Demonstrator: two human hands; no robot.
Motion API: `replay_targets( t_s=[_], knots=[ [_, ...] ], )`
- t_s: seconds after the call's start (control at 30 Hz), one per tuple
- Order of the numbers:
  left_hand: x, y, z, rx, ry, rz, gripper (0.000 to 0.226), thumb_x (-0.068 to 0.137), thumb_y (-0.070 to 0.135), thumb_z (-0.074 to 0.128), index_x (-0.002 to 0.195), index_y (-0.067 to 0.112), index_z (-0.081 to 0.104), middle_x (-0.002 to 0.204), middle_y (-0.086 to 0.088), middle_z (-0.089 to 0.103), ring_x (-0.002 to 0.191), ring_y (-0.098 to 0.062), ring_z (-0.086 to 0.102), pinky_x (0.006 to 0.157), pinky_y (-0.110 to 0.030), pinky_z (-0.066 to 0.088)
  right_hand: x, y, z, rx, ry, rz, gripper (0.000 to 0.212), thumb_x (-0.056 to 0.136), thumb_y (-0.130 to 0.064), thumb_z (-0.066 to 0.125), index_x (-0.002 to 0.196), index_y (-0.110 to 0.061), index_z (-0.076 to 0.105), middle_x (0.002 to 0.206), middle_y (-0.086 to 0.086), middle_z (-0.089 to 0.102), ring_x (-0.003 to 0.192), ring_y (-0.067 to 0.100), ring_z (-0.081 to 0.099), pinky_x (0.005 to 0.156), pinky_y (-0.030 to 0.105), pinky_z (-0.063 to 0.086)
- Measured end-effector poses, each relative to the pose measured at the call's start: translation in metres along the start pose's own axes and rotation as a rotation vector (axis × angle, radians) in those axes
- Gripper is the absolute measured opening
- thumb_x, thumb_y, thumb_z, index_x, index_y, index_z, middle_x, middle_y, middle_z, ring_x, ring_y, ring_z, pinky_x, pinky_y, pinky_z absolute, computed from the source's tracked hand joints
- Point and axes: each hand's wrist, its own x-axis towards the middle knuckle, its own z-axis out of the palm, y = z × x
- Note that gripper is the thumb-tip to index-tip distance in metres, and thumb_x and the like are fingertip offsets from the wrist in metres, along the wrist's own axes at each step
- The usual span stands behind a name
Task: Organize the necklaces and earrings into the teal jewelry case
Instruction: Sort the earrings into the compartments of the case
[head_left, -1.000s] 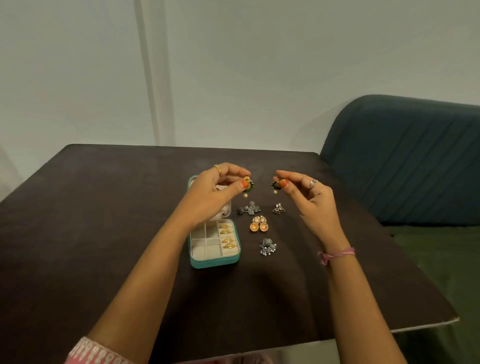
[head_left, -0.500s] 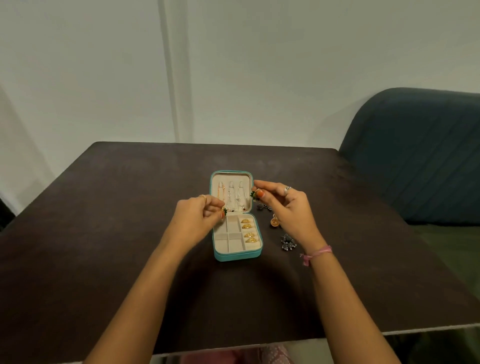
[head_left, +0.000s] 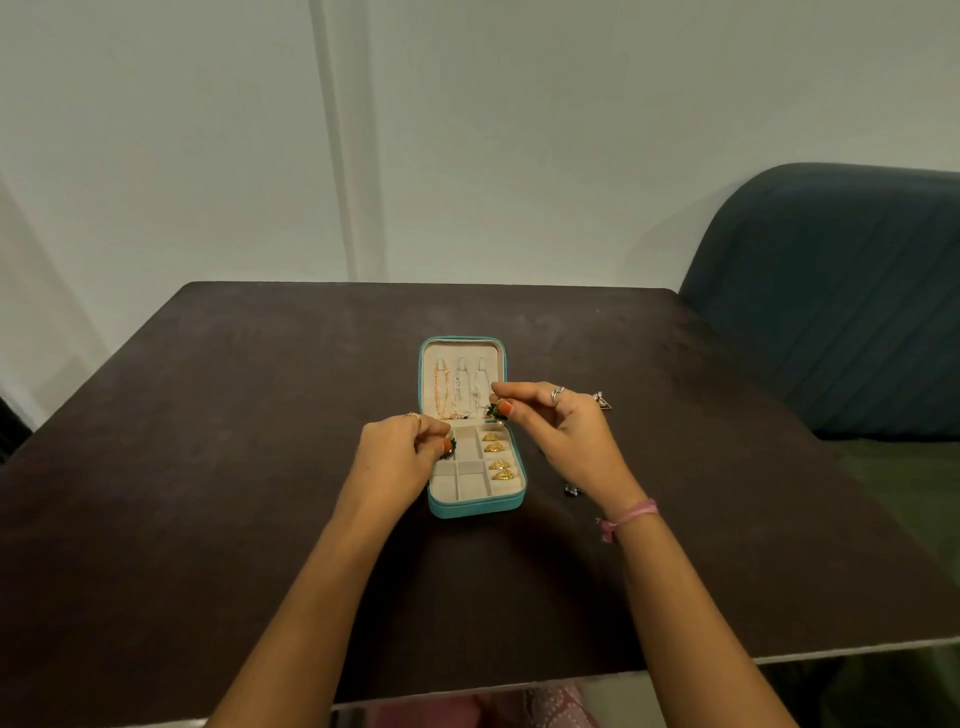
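Only the head view to go on here. The small teal zip-around jewelry case (head_left: 475, 506) with the beige lining lay open on the dark brown table (head_left: 208, 467), lid flat on the far side with a gold chain necklace (head_left: 441, 387) and two silver chain necklaces (head_left: 467, 387) hung up inside.

The left hand (head_left: 400, 460) was pinching a small green-and-gold stud earring (head_left: 450, 447) between thumb and fingertip, right over the left-hand compartments of the tray. The right hand (head_left: 566, 431) had the matching green-and-gold earring (head_left: 496, 410) pinched the same way, over the tray's far edge, just beyond the column of four gold filigree earrings (head_left: 496, 456) sitting below that pinch.

So I'd say this was the step of dropping that green pair in. The next move probably called for lowering each one into an empty slot and easing the pinch apart, carefully, since those things are tiny and could bounce out or snag a chain.

Beyond the right hand's knuckles a dark triangular earring (head_left: 603, 402) was out on the table, and beside the right wrist a little silver cluster earring (head_left: 571, 490) poked out. More may have been hidden under that hand, couldn't tell.
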Motion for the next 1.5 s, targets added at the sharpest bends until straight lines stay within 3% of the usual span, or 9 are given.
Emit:
replay_targets(
  t_s=[0.13,0.33,0.47,0.53,0.73,0.93,1.1,1.33,1.5],
  knots=[
    [0.003,-0.004,0.004,0.061,0.001,-0.042,0.030,0.094,0.024,0.058,0.123,0.022,0.063,0.123,0.002,0.064,0.107,-0.010,0.060,0.089,-0.028,0.051,0.000,0.000,0.005,-0.021,-0.032,0.025,0.027,0.091,-0.010,0.060,0.116,-0.018,0.066,0.110,-0.013,0.064,0.100,-0.013,0.059,0.079,0.011,0.051],
    [0.008,-0.007,0.005,0.098,0.053,-0.043,0.022,0.091,0.023,0.063,0.112,0.022,0.069,0.121,0.002,0.054,0.096,-0.008,0.056,0.078,-0.021,0.048,0.003,-0.001,0.018,-0.063,-0.106,0.066,0.026,0.090,-0.009,0.062,0.114,-0.017,0.068,0.112,-0.010,0.064,0.099,-0.005,0.061,0.085,0.013,0.051],
    [0.009,-0.009,0.004,0.123,0.031,-0.061,0.023,0.091,0.026,0.062,0.112,0.021,0.068,0.122,0.000,0.046,0.090,-0.004,0.045,0.073,-0.019,0.039,0.007,0.001,0.025,-0.106,-0.094,0.065,0.023,0.090,-0.009,0.062,0.112,-0.013,0.069,0.103,-0.016,0.060,0.085,-0.019,0.056,0.076,0.003,0.047],
    [0.011,-0.009,0.005,0.105,0.031,-0.041,0.023,0.090,0.025,0.063,0.112,0.022,0.070,0.122,0.001,0.052,0.089,-0.004,0.048,0.066,-0.016,0.038,0.011,0.002,0.027,-0.129,-0.081,0.073,0.023,0.090,-0.010,0.063,0.111,-0.013,0.070,0.105,-0.013,0.061,0.085,-0.015,0.058,0.077,0.005,0.048],
    [0.012,-0.018,0.010,-0.202,0.122,-0.091,0.012,0.084,0.018,0.070,0.095,0.020,0.070,0.100,0.006,0.062,0.085,-0.008,0.061,0.067,-0.016,0.045,0.020,0.002,0.037,-0.211,-0.138,0.085,0.020,0.089,-0.013,0.064,0.107,-0.016,0.072,0.113,0.001,0.069,0.101,0.003,0.061,0.090,0.021,0.052],
    [0.008,-0.026,0.014,-0.454,0.244,-0.187,0.010,0.091,0.015,0.059,0.097,0.022,0.064,0.086,0.007,0.064,0.082,-0.006,0.061,0.070,-0.023,0.050,0.024,0.004,0.050,-0.242,-0.155,0.074,0.020,0.090,-0.015,0.064,0.107,-0.015,0.072,0.109,-0.001,0.069,0.099,0.000,0.057,0.084,0.004,0.044],
    [0.007,-0.029,0.015,-0.533,0.276,-0.209,0.012,0.089,0.015,0.059,0.093,0.024,0.064,0.079,0.004,0.068,0.078,-0.008,0.065,0.077,-0.031,0.054,0.023,0.007,0.054,-0.286,-0.181,0.069,0.018,0.090,-0.017,0.064,0.107,-0.018,0.071,0.106,0.000,0.068,0.101,0.009,0.061,0.094,0.027,0.051],
    [0.005,-0.029,0.017,-0.523,0.273,-0.192,0.011,0.090,0.015,0.060,0.097,0.022,0.065,0.086,0.007,0.066,0.079,-0.004,0.063,0.071,-0.023,0.051,0.018,-0.002,0.059,-0.348,-0.197,-0.020,0.020,0.090,-0.014,0.062,0.108,-0.014,0.071,0.107,0.004,0.069,0.101,0.010,0.060,0.092,0.019,0.045],
    [0.003,-0.028,0.017,-0.538,0.271,-0.180,0.011,0.089,0.014,0.061,0.096,0.021,0.066,0.086,0.007,0.066,0.078,-0.003,0.062,0.069,-0.019,0.049,0.018,-0.003,0.062,-0.450,-0.213,-0.034,0.022,0.092,-0.012,0.057,0.109,-0.013,0.071,0.112,0.006,0.062,0.107,0.018,0.057,0.096,0.029,0.043]
  ],
)
